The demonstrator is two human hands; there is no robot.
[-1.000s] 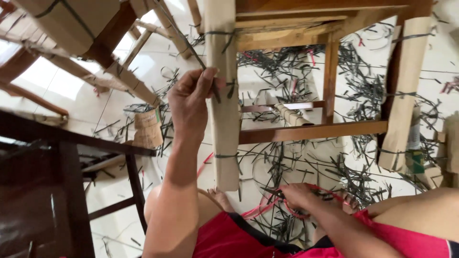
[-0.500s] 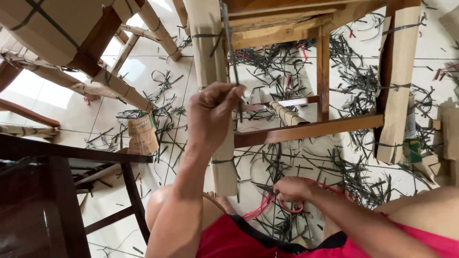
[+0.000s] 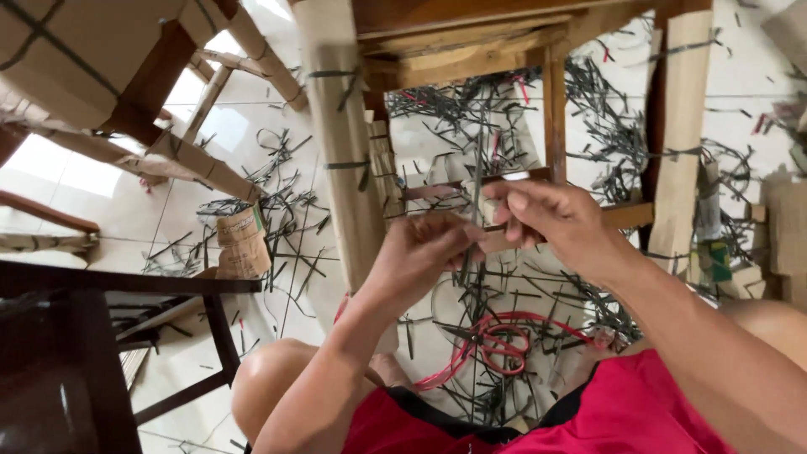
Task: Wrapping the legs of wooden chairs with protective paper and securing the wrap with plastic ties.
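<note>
A thin dark plastic strap (image 3: pixel 475 181) stands upright between my two hands. My left hand (image 3: pixel 420 252) pinches its lower part and my right hand (image 3: pixel 551 219) pinches it just above, fingertips nearly touching. Both hands hover in front of a wooden chair frame whose cardboard-wrapped leg (image 3: pixel 340 151) rises just left of them, bound with dark straps. Red-handled scissors (image 3: pixel 500 345) lie on the tiled floor below my hands, among cut strap pieces.
Several cut dark straps (image 3: pixel 605 118) litter the white tile floor. Another cardboard-wrapped leg (image 3: pixel 681 126) stands at right. More wrapped furniture (image 3: pixel 101 59) fills the upper left, and a dark wooden chair (image 3: pixel 92 336) is at lower left. My knees and red shorts (image 3: pixel 639 412) are at the bottom.
My left hand came down off the wrapped leg and my right hand rose from the floor by the scissors; both now meet on a strap.
</note>
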